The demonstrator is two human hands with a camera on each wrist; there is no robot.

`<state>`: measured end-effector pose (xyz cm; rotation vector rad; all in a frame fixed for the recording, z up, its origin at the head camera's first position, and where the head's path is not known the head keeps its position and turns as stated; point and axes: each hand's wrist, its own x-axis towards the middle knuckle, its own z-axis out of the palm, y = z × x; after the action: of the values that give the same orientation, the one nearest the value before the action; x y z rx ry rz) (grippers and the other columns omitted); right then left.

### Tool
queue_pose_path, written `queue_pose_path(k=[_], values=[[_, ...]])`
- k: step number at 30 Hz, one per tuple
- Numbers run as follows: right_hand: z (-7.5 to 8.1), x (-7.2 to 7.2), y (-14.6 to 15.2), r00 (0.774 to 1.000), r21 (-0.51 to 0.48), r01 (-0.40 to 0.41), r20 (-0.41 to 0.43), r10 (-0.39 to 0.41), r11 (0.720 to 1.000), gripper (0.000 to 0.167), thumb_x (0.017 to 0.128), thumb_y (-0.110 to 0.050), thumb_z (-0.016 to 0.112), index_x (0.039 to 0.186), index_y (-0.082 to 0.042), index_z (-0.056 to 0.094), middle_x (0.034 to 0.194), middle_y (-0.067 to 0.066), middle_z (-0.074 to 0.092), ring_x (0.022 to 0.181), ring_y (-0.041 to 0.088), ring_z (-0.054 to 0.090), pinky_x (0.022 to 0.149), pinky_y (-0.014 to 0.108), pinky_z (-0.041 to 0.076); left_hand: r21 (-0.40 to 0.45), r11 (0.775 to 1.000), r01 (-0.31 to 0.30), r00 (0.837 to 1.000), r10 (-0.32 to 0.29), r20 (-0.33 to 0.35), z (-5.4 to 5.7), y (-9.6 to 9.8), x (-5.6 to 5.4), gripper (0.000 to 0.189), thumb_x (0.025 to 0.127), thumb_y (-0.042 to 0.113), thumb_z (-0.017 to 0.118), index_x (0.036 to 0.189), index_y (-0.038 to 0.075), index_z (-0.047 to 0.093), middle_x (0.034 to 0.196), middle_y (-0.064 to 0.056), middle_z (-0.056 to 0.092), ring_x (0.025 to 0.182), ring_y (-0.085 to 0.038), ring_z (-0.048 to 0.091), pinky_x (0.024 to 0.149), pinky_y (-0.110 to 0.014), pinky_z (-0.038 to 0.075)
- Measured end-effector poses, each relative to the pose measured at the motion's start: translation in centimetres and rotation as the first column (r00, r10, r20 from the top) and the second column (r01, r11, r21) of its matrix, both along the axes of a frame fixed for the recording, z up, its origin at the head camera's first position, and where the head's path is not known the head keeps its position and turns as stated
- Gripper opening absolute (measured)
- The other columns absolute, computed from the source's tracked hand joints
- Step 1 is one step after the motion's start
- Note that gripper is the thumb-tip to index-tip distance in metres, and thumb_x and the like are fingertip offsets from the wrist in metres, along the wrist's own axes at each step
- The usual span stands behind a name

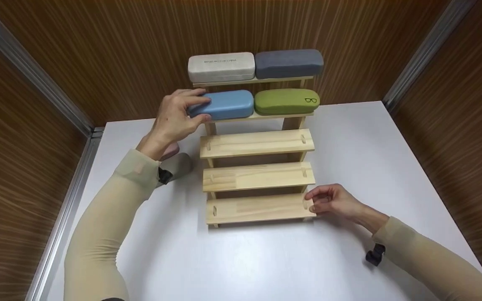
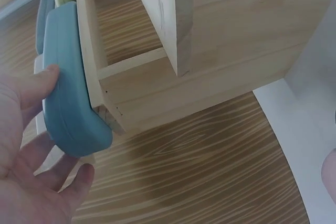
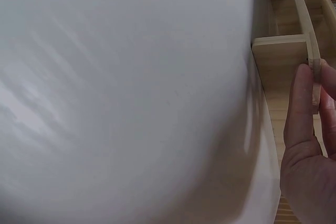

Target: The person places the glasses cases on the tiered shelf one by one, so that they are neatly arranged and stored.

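Note:
A blue glasses case (image 1: 228,104) lies on the second tier from the top of a wooden stepped rack (image 1: 266,209). My left hand (image 1: 178,110) holds its left end, thumb at the front and fingers over the top. In the left wrist view the blue case (image 2: 68,82) sticks out a little past the shelf end. A green glasses case (image 1: 285,101) with a spectacles print sits right beside it. Down at the lowest tier, my right hand (image 1: 335,202) pinches the right end of the shelf board (image 3: 316,85), thumb below and fingers above.
On the top tier stand a white case (image 1: 221,67) and a dark grey-blue case (image 1: 289,63). Left of the rack, a grey case (image 1: 180,165) and a pink case (image 1: 170,150) lie on the white table (image 1: 241,263), partly hidden by my left arm. Wood-patterned walls (image 1: 140,42) enclose the table.

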<state>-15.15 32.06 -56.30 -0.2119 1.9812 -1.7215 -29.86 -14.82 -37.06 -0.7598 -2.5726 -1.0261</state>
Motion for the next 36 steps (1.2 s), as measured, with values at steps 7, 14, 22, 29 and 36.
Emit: queue_pose_path(k=[7,14,22,29,36], values=[[0.2,0.2,0.0,1.0,-0.006,0.021,0.017,-0.02,1.0,0.033,0.093,0.009,0.079,0.125,0.008,0.074,0.096,-0.008,0.08,0.087,0.003,0.078,0.083,0.024,0.069,0.04,0.998,-0.037,0.999,0.038,-0.001,0.0,-1.0,0.7,0.036,0.097,0.014,0.087,0.133,0.008,0.083,0.154,-0.014,0.073,0.146,-0.035,0.066,0.123,-0.054,0.054],[0.3,0.3,0.0,0.999,0.001,0.031,0.008,-0.031,1.0,0.034,0.093,0.008,0.081,0.126,0.008,0.074,0.098,-0.009,0.082,0.089,0.003,0.079,0.085,0.024,0.069,0.089,0.995,-0.042,0.998,0.045,-0.033,-0.1,-1.9,1.5,0.033,0.097,0.012,0.087,0.129,0.006,0.084,0.149,-0.014,0.076,0.142,-0.035,0.069,0.123,-0.056,0.053],[0.2,0.3,0.0,0.999,-0.01,0.027,0.019,-0.027,1.0,0.032,0.094,0.008,0.08,0.126,0.008,0.075,0.096,-0.009,0.08,0.088,0.003,0.079,0.082,0.025,0.07,0.118,0.991,-0.066,0.996,0.073,-0.053,-0.2,-3.0,2.2,0.029,0.099,0.013,0.085,0.128,0.005,0.084,0.139,-0.013,0.081,0.135,-0.033,0.073,0.116,-0.052,0.058],[0.2,0.3,-0.1,1.0,-0.001,0.027,0.005,-0.027,1.0,0.033,0.093,0.007,0.081,0.125,0.008,0.075,0.092,-0.009,0.079,0.085,0.002,0.078,0.079,0.024,0.069,0.145,0.985,-0.094,0.995,0.099,-0.022,-0.8,-4.3,2.8,0.027,0.1,0.013,0.084,0.127,0.006,0.085,0.133,-0.013,0.083,0.127,-0.032,0.076,0.106,-0.049,0.064],[0.1,0.3,-0.2,1.0,-0.017,0.012,-0.014,-0.012,1.0,0.034,0.093,0.01,0.079,0.126,0.013,0.072,0.093,-0.009,0.079,0.084,0.002,0.077,0.076,0.021,0.067,0.152,0.979,-0.134,0.991,0.134,0.01,-1.7,-5.7,3.3,0.027,0.101,0.012,0.082,0.128,0.006,0.084,0.129,-0.015,0.084,0.124,-0.035,0.078,0.105,-0.052,0.064]])
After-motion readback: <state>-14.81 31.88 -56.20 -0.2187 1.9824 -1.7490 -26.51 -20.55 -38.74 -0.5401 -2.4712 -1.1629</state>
